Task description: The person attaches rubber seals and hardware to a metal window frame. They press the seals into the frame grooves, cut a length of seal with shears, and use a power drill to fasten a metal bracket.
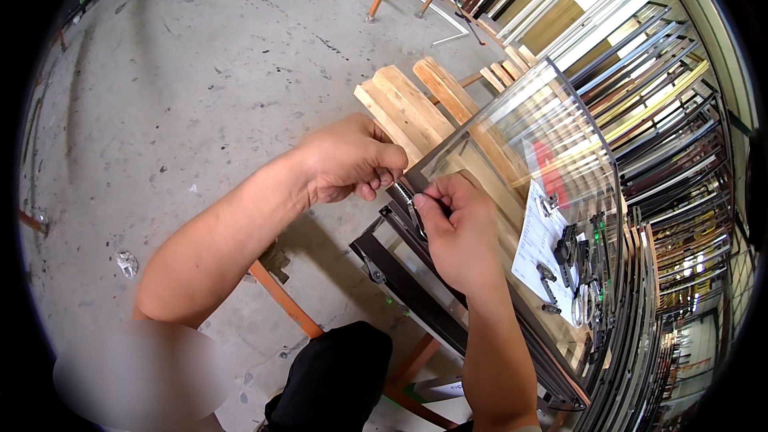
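At the near-left corner of a dark-framed glass panel, both hands work close together. My left hand is closed, its thumb and index finger pinching the upper end of a small, ridged, silvery metal piece. My right hand is closed just beside it, thumb and bent fingers pressed at the dark frame and the piece's lower end. The fingers partly hide the piece, so its kind cannot be made out. Below my hands, another dark frame profile carries a small metal fitting.
On the glass lie a white printed sheet, several black hardware parts and a red piece. Wooden beams support the panel. An orange trestle leg stands below. Racks of long profiles line the right. Crumpled foil lies on the floor.
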{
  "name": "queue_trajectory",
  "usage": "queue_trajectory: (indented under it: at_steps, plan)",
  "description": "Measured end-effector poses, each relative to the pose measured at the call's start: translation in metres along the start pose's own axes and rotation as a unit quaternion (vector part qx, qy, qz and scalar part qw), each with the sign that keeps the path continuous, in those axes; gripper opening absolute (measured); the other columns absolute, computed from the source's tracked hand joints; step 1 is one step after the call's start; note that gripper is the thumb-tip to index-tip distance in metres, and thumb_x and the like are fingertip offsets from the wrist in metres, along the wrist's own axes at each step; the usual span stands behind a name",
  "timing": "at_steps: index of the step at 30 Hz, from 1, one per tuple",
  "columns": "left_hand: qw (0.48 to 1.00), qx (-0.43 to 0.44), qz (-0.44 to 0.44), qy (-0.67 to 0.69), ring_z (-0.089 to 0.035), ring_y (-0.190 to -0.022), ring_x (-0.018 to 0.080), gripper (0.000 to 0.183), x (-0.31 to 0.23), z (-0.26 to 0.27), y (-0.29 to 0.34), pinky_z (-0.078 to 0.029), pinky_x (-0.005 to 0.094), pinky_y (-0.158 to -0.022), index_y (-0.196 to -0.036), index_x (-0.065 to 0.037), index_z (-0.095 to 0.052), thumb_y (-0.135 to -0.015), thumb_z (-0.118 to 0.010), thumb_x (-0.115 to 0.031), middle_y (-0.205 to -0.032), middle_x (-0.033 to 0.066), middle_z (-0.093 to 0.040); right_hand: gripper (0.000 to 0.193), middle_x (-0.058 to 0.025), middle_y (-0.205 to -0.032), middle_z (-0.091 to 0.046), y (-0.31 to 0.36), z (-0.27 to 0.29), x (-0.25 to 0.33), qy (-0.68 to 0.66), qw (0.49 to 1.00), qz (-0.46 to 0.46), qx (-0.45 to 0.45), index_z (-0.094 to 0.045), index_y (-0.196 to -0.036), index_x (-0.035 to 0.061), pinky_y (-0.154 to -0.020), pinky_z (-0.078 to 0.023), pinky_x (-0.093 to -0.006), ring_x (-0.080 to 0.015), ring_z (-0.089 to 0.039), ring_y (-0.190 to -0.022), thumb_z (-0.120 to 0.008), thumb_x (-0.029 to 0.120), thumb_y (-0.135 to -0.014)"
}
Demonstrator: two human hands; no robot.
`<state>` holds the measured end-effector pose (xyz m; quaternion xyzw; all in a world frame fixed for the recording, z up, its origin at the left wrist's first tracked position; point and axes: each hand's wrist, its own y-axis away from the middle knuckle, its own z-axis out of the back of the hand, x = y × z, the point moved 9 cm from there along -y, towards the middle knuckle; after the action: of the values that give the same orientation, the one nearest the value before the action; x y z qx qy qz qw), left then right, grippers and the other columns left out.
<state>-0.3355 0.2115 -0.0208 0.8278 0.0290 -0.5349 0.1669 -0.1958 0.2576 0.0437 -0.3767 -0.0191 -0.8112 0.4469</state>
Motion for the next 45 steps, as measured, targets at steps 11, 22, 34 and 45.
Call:
queue_trajectory:
  at_steps: [11,22,34,45]
  plan:
    - [0.99,0.033,0.027,0.136,-0.052,-0.049,0.0079,0.01,0.017,0.0,-0.006,-0.037,0.0222,-0.041,-0.077,-0.001,-0.065,-0.086,-0.069,-0.001,-0.063,0.0035,-0.058,0.013,-0.0155,-0.075,-0.06,-0.001,0.001,0.005,0.014,1.0,-0.027,-0.004,-0.061,-0.084,-0.0033,-0.061,-0.047,-0.0352,-0.0249,-0.058,-0.063,-0.071,0.004,-0.087]
    - [0.992,0.057,0.025,0.113,-0.05,-0.052,0.0085,0.01,0.02,-0.002,-0.011,-0.036,0.0234,-0.043,-0.076,-0.002,-0.063,-0.083,-0.069,0.003,-0.065,0.0032,-0.057,0.013,-0.0101,-0.075,-0.059,-0.001,0.003,0.004,-0.006,0.999,-0.036,-0.007,-0.061,-0.082,-0.0046,-0.061,-0.046,-0.0299,-0.0163,-0.056,-0.065,-0.073,0.0,-0.084]
    - [0.994,0.051,0.012,0.097,-0.048,-0.054,0.0075,0.013,0.019,0.0,-0.013,-0.035,0.024,-0.046,-0.075,-0.007,-0.063,-0.079,-0.069,0.004,-0.068,0.0005,-0.058,0.015,-0.0121,-0.082,-0.064,-0.002,0.005,0.031,0.051,0.991,0.118,0.023,-0.068,-0.091,0.0002,-0.061,-0.05,-0.0319,-0.0239,-0.065,-0.069,-0.071,-0.008,-0.079]
    - [0.98,0.015,-0.118,-0.157,-0.056,-0.046,0.0158,0.016,-0.021,0.0,-0.011,-0.036,0.0292,-0.036,-0.059,0.003,-0.058,-0.069,-0.068,-0.003,-0.054,0.0095,-0.056,0.012,-0.0131,-0.081,-0.062,0.001,0.002,0.04,0.102,0.975,0.195,0.017,-0.068,-0.089,0.0012,-0.061,-0.051,-0.0364,-0.0308,-0.063,-0.069,-0.069,-0.006,-0.08]
